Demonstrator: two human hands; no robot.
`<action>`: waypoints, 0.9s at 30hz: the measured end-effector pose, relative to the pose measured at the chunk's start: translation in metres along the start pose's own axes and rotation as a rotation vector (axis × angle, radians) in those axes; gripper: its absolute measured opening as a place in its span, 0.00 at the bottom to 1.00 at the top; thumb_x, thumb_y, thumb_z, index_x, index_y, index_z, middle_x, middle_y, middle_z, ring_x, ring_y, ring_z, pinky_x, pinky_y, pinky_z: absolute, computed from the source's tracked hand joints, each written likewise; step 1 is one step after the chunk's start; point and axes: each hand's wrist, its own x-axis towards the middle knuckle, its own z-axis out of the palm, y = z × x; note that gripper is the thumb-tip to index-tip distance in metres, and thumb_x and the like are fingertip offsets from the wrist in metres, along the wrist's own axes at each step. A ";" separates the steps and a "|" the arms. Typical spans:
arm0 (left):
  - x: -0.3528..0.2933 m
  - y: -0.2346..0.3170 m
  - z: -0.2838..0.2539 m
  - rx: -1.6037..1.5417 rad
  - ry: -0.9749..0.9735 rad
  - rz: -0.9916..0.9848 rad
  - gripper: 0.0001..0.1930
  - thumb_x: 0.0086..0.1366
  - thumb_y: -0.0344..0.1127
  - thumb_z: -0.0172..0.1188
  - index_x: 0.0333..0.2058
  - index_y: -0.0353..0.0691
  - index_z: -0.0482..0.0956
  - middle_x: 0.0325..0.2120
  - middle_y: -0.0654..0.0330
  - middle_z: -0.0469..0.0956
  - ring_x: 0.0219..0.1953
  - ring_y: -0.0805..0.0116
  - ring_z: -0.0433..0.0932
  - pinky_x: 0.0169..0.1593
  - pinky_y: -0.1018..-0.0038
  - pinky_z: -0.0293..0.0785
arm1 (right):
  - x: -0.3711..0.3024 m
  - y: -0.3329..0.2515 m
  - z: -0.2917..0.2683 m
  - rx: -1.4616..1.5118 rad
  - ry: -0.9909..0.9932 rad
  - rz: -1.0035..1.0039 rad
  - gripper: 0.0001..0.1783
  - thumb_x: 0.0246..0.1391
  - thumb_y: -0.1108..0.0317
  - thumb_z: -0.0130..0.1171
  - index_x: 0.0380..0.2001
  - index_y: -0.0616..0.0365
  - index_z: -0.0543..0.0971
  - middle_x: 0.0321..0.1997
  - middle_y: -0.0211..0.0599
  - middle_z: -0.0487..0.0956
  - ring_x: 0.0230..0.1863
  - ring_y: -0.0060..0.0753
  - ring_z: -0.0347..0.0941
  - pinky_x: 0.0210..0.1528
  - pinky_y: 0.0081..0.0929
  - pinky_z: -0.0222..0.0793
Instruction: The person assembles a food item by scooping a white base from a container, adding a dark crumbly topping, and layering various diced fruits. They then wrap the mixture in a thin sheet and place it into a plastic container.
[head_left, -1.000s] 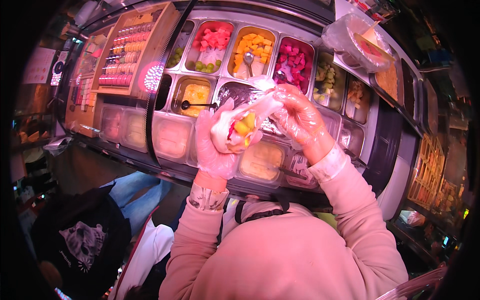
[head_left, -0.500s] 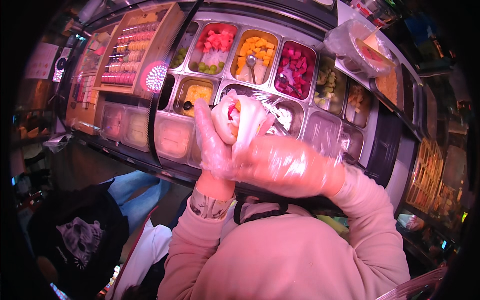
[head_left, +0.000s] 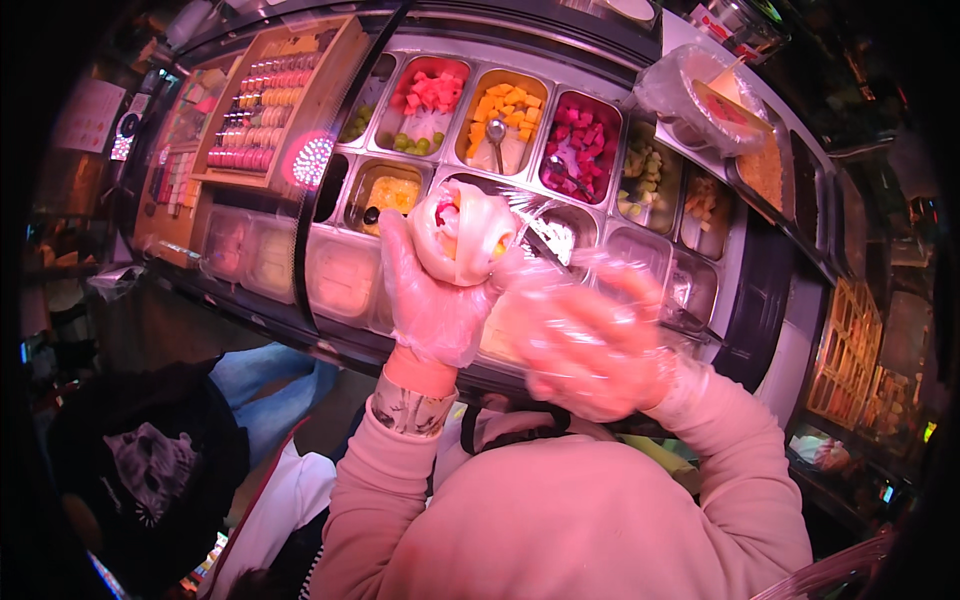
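Note:
In my left hand (head_left: 435, 310), under a clear plastic glove, sits a pale, soft rolled crepe (head_left: 465, 235). Red and yellow pieces show in its top opening, and a band of the sheet is folded across its front. My left fingers curl round its lower side. To the right, my right hand (head_left: 590, 340), also gloved, is apart from the roll. Motion blurs it, but its fingers look loosely spread with nothing visible in them. Below the roll is the cut-fruit counter, with a pan of yellow filling (head_left: 392, 190) just behind my left fingers.
Metal pans hold red cubes (head_left: 435, 90), orange cubes with a spoon (head_left: 505, 105) and magenta cubes (head_left: 578, 140). A wooden case of macarons (head_left: 262, 110) stands at the left. A plastic-lined bowl (head_left: 705, 100) is at the back right. A person in black (head_left: 150, 450) is at lower left.
My right hand has come away from the rolled crepe and moved right. The roll has shifted slightly left and turned, its folded band now lying across the front.

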 end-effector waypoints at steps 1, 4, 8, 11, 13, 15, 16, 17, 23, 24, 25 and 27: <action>-0.004 0.003 -0.002 -0.007 0.006 -0.041 0.40 0.67 0.74 0.48 0.61 0.46 0.71 0.55 0.55 0.77 0.55 0.53 0.78 0.55 0.50 0.79 | 0.014 0.016 -0.005 -0.037 0.129 -0.034 0.17 0.53 0.69 0.66 0.47 0.57 0.84 0.57 0.42 0.80 0.51 0.42 0.79 0.55 0.43 0.72; -0.012 0.004 -0.002 0.018 0.005 -0.206 0.39 0.68 0.75 0.45 0.62 0.48 0.70 0.55 0.55 0.77 0.54 0.54 0.78 0.50 0.48 0.81 | 0.041 0.058 0.009 0.396 -0.128 0.225 0.19 0.50 0.71 0.68 0.48 0.54 0.85 0.49 0.43 0.80 0.47 0.51 0.78 0.49 0.42 0.74; -0.015 0.000 -0.014 0.111 -0.027 -0.392 0.37 0.70 0.74 0.39 0.63 0.53 0.69 0.54 0.57 0.78 0.50 0.54 0.81 0.39 0.48 0.84 | 0.050 0.092 0.030 0.611 -0.532 0.021 0.25 0.49 0.72 0.69 0.53 0.49 0.83 0.50 0.45 0.78 0.50 0.51 0.76 0.49 0.41 0.74; -0.013 0.002 -0.024 0.268 0.010 -0.463 0.37 0.70 0.72 0.42 0.64 0.51 0.68 0.56 0.56 0.76 0.52 0.53 0.80 0.38 0.44 0.83 | 0.053 0.090 0.044 0.717 -0.665 0.004 0.24 0.48 0.71 0.70 0.52 0.51 0.84 0.44 0.42 0.79 0.47 0.49 0.77 0.48 0.38 0.74; -0.020 0.004 -0.010 0.445 0.096 -0.457 0.41 0.69 0.73 0.43 0.68 0.48 0.63 0.62 0.53 0.71 0.57 0.47 0.76 0.42 0.37 0.81 | 0.050 0.088 0.052 0.728 -0.781 -0.004 0.22 0.48 0.71 0.69 0.49 0.51 0.85 0.42 0.42 0.79 0.45 0.49 0.77 0.47 0.38 0.74; -0.026 0.001 -0.005 0.479 0.097 -0.430 0.46 0.68 0.75 0.42 0.71 0.45 0.57 0.67 0.48 0.65 0.63 0.40 0.71 0.45 0.30 0.79 | 0.054 0.082 0.052 0.697 -0.766 0.032 0.14 0.49 0.73 0.68 0.42 0.55 0.86 0.37 0.42 0.79 0.42 0.49 0.78 0.44 0.37 0.74; -0.028 0.002 -0.007 0.356 0.038 -0.472 0.48 0.67 0.77 0.40 0.72 0.44 0.55 0.67 0.47 0.65 0.63 0.39 0.72 0.46 0.28 0.77 | 0.054 0.082 0.052 0.705 -0.740 0.045 0.13 0.49 0.74 0.67 0.40 0.57 0.86 0.37 0.42 0.80 0.41 0.49 0.78 0.44 0.37 0.74; -0.031 0.006 -0.010 0.233 -0.020 -0.510 0.50 0.66 0.79 0.38 0.72 0.43 0.54 0.67 0.47 0.64 0.63 0.38 0.72 0.46 0.26 0.76 | 0.053 0.083 0.053 0.714 -0.714 0.057 0.11 0.49 0.75 0.66 0.39 0.58 0.85 0.36 0.42 0.80 0.41 0.49 0.78 0.43 0.37 0.75; -0.048 0.033 -0.007 0.430 -0.321 -0.282 0.58 0.61 0.84 0.41 0.73 0.39 0.50 0.66 0.44 0.65 0.65 0.42 0.69 0.58 0.35 0.73 | 0.060 0.074 0.023 1.244 -0.365 0.932 0.08 0.56 0.73 0.68 0.39 0.63 0.86 0.36 0.35 0.84 0.34 0.24 0.80 0.35 0.25 0.77; -0.044 0.023 -0.010 0.590 -0.124 -0.076 0.58 0.60 0.84 0.42 0.72 0.37 0.53 0.65 0.44 0.66 0.65 0.42 0.70 0.59 0.37 0.73 | 0.057 0.069 0.026 1.281 -0.339 1.028 0.09 0.56 0.73 0.68 0.39 0.63 0.86 0.35 0.34 0.83 0.34 0.23 0.80 0.34 0.24 0.77; -0.040 0.012 -0.011 0.745 0.076 0.140 0.59 0.59 0.84 0.43 0.71 0.35 0.55 0.64 0.44 0.68 0.64 0.42 0.70 0.60 0.40 0.73 | 0.050 0.065 0.034 1.320 -0.312 1.117 0.09 0.56 0.73 0.69 0.40 0.64 0.86 0.35 0.34 0.83 0.33 0.22 0.79 0.32 0.23 0.77; -0.030 0.002 -0.026 0.564 0.017 0.257 0.51 0.63 0.76 0.52 0.68 0.33 0.62 0.60 0.48 0.71 0.60 0.54 0.74 0.60 0.58 0.75 | 0.029 0.062 0.057 1.331 -0.273 1.249 0.09 0.55 0.74 0.70 0.39 0.65 0.86 0.35 0.34 0.84 0.33 0.22 0.79 0.34 0.23 0.77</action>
